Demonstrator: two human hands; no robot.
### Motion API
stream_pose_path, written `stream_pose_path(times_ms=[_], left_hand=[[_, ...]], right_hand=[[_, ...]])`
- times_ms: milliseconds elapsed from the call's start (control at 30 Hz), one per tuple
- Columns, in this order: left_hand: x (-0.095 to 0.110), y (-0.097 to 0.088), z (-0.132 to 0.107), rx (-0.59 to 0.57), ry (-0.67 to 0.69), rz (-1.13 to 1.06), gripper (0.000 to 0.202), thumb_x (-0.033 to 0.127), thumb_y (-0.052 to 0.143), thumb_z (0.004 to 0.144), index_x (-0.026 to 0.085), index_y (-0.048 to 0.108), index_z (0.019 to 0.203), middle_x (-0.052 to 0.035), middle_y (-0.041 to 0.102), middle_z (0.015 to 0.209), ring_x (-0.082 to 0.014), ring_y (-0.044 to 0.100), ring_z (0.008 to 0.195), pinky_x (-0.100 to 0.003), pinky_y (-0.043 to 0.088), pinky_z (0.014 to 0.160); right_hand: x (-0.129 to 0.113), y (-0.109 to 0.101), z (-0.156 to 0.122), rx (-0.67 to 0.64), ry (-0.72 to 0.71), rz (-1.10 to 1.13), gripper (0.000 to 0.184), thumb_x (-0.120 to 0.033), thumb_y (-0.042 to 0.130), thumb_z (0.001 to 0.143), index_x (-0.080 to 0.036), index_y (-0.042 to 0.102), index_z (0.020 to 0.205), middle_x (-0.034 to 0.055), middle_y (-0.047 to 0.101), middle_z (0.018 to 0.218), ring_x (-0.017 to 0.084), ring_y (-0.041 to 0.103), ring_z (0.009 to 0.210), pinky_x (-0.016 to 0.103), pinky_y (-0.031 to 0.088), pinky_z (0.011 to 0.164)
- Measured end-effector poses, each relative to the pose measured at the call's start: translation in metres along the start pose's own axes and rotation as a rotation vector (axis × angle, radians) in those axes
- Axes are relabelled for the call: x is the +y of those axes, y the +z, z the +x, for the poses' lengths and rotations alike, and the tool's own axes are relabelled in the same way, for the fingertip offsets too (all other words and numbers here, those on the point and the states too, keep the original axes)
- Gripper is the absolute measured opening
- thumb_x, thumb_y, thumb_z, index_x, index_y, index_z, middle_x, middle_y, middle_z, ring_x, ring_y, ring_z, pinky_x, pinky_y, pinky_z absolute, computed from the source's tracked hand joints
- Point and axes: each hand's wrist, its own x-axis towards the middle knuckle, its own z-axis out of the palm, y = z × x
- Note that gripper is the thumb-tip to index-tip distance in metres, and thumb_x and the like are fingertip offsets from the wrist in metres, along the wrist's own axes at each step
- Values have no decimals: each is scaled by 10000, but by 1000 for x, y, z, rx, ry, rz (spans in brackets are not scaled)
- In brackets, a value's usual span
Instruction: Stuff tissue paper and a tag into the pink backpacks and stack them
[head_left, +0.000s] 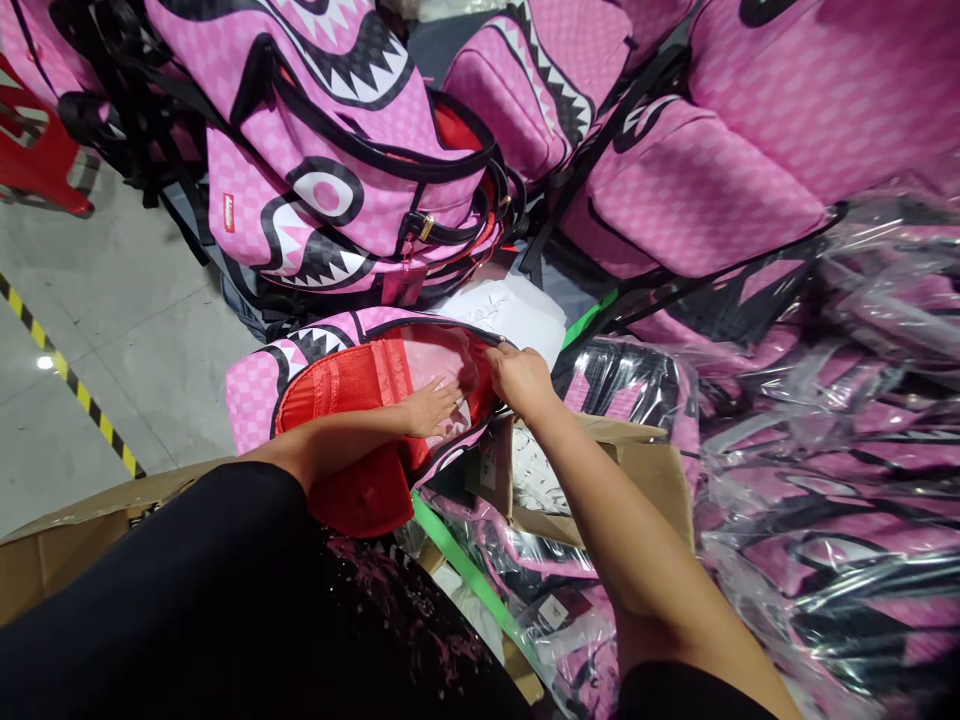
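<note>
A pink checkered backpack (251,395) with a printed shark mouth lies opened before me, its red lining showing. My left hand (436,405) reaches inside with fingers spread flat on a pale pink, shiny inner panel. At the far end of the opening, my right hand (521,382) is closed around the bag's edge by the zipper; its fingertips are partly hidden. A red flap (367,490) hangs out over the near side. Just behind the bag lies a white sheet (502,310), possibly paper or plastic.
More pink backpacks (405,205) are piled beyond and to the right (697,190). Plastic-wrapped backpacks (847,540) are stacked at right. An open cardboard box (660,480) with small white pieces sits under my right forearm. A green strip (465,570) runs below. Grey floor (165,330) lies left.
</note>
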Motion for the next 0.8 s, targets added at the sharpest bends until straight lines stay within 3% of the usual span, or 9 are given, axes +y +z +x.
stream_pose_path(times_ms=[133, 233, 367, 467, 533, 667, 733, 800], left_hand=[[-1, -1, 2, 49, -60, -35, 328, 280, 519, 929, 109, 676, 1162, -184, 595, 1347, -309, 486, 1308, -503, 332, 1130], [1, -7, 3, 97, -108, -60, 383, 249, 370, 996, 84, 644, 1205, -199, 593, 1306, -279, 516, 1241, -465, 377, 1090], [2, -3, 4, 58, 11, -102, 408, 429, 508, 955, 131, 659, 1188, -167, 632, 1229, -278, 544, 1165, -442, 407, 1066], [-2, 6, 6, 33, 65, -114, 437, 426, 510, 946, 151, 639, 1260, -168, 615, 1300, -304, 507, 1237, -487, 355, 1116], [-5, 12, 6, 14, 67, -110, 475, 412, 486, 951, 146, 605, 1327, -182, 557, 1398, -326, 443, 1328, -522, 302, 1151], [-2, 16, 5, -74, 53, -81, 519, 461, 600, 872, 182, 634, 1308, -189, 476, 1498, -384, 337, 1432, -617, 220, 1168], [6, 15, 7, -103, 36, -51, 537, 460, 671, 816, 205, 649, 1288, -178, 468, 1511, -394, 302, 1456, -632, 188, 1176], [15, 12, 10, -108, -2, -28, 513, 433, 700, 791, 207, 669, 1251, -175, 497, 1487, -408, 314, 1441, -644, 178, 1173]], right_hand=[[5, 4, 4, 31, -11, 13, 380, -139, 323, 968, -116, 640, 1178, 161, 677, 1058, 225, 631, 884, 332, 353, 757], [6, 3, 4, 26, -21, 36, 393, -143, 320, 975, -120, 642, 1198, 156, 675, 1055, 222, 615, 876, 336, 359, 778], [-11, -3, -7, 41, -33, 9, 432, -134, 318, 979, -92, 621, 1284, 187, 657, 1137, 239, 600, 934, 416, 355, 982], [-35, -5, -21, 126, -115, -15, 433, -127, 336, 970, -98, 666, 1248, 192, 553, 1382, 311, 501, 1211, 566, 186, 1163], [-42, -1, -27, 104, -195, 23, 412, -112, 384, 944, -121, 710, 1196, 164, 567, 1391, 341, 393, 1332, 607, 133, 1193], [-21, 11, -28, -13, -248, 53, 349, -85, 456, 897, -140, 775, 1027, 156, 711, 1002, 343, 465, 1244, 665, 109, 1193], [-7, 14, -31, 30, -262, 47, 326, -92, 459, 905, -137, 771, 986, 165, 698, 1037, 333, 473, 1249, 681, 88, 1192], [-6, 15, -37, 99, -242, 65, 327, -88, 445, 910, -132, 749, 1023, 187, 651, 1226, 338, 429, 1322, 696, 96, 1184]])
